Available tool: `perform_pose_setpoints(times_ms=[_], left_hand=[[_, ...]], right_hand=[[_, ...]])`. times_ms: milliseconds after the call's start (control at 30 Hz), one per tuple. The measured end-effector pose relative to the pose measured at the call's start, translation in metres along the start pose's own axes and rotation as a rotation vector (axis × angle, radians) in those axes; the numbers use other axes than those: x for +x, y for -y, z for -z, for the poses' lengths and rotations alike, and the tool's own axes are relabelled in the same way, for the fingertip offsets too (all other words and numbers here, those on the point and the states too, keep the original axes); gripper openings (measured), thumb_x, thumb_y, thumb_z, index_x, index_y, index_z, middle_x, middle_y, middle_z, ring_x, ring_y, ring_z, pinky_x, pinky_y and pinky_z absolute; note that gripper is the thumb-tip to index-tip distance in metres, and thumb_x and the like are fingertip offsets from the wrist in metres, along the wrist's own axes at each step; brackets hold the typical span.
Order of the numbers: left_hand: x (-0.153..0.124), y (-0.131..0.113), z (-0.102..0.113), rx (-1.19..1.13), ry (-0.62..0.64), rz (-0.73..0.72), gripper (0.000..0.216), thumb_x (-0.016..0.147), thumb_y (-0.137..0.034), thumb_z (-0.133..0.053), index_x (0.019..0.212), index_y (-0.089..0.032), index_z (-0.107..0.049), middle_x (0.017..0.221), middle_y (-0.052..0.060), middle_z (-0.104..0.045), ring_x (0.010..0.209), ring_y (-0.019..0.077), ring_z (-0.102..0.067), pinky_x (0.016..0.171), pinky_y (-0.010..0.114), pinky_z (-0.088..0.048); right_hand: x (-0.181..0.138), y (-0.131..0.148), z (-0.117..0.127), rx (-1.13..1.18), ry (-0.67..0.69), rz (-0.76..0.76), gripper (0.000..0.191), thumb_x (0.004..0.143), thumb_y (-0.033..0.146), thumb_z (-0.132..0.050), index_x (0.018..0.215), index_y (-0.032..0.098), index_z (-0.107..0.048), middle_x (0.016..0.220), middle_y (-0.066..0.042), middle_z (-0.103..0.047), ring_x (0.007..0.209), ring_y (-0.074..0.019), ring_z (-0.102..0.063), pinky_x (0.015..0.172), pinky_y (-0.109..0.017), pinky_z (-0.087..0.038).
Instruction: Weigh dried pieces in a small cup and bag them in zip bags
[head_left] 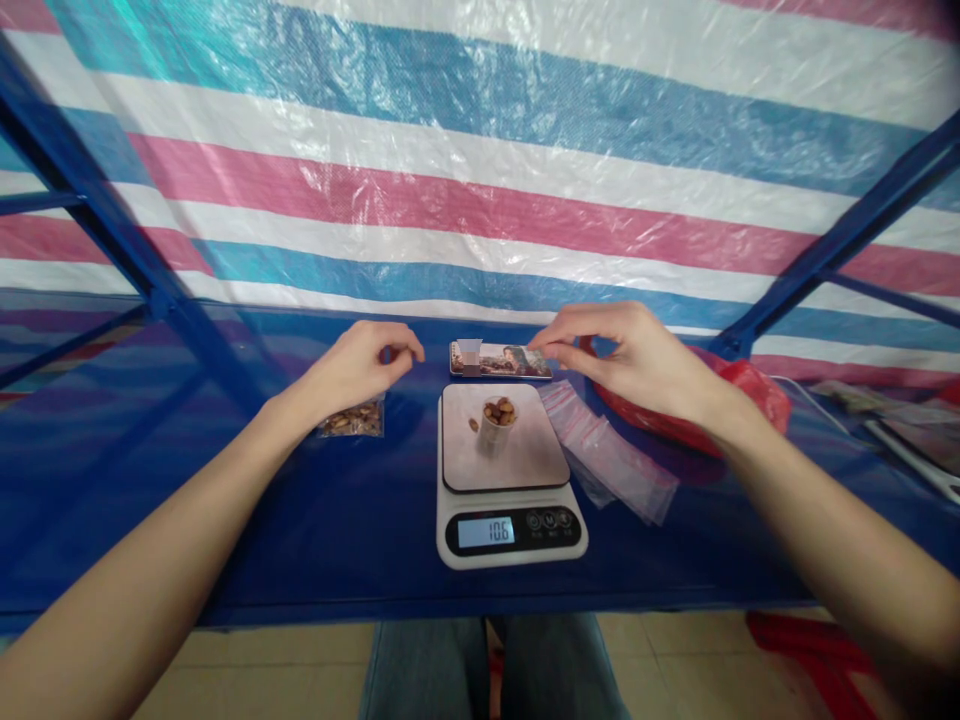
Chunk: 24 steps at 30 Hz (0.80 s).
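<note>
A white kitchen scale stands in front of me, its display reading 10.6. On its plate sits a small clear cup filled with brown seeds or nuts, with one loose seed beside it. My left hand hovers left of the scale, fingers curled in with nothing visible in them. Below it lies a small clear bag of brown seeds, partly covered by the wrist. My right hand is pinched over the right end of a flat phone-like slab with a picture; whatever its fingertips hold is hidden.
Empty zip bags fan out right of the scale. A red plastic bag lies behind my right wrist. Farther right are a white cable and scissors-like tool. Blue frame bars and striped sheeting border the blue tabletop.
</note>
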<state>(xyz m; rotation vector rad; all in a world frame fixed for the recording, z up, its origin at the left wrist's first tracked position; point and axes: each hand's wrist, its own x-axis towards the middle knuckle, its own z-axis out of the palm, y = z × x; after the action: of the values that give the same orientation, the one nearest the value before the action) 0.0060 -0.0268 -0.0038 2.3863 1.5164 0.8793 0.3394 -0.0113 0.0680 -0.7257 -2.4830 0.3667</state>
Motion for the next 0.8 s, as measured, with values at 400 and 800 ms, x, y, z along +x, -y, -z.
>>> perform_pose_setpoints(times_ms=[400,800], left_hand=[[0.001,-0.039,-0.024,-0.384,0.298,-0.225,0.013,0.09,-0.038,-0.082,0.097,-0.028,-0.087,0.1,0.006,-0.073,0.095,0.0213,-0.066,0.088,0.036,-0.053],[0.005,-0.063,-0.02,-0.457,-0.027,-0.257,0.01,0.089,-0.037,-0.085,0.092,-0.028,-0.087,0.089,0.004,-0.071,0.088,0.0196,-0.064,0.082,0.035,-0.053]], right_hand=[[-0.057,-0.054,-0.004,-0.026,-0.376,-0.274,0.022,0.1,0.033,-0.066,0.105,0.021,-0.084,0.106,-0.012,-0.082,0.08,-0.0228,-0.07,0.071,-0.037,-0.053],[-0.055,-0.048,-0.013,-0.024,-0.381,-0.199,0.023,0.097,0.026,-0.062,0.103,0.016,-0.082,0.096,-0.009,-0.081,0.073,-0.0202,-0.07,0.064,-0.033,-0.05]])
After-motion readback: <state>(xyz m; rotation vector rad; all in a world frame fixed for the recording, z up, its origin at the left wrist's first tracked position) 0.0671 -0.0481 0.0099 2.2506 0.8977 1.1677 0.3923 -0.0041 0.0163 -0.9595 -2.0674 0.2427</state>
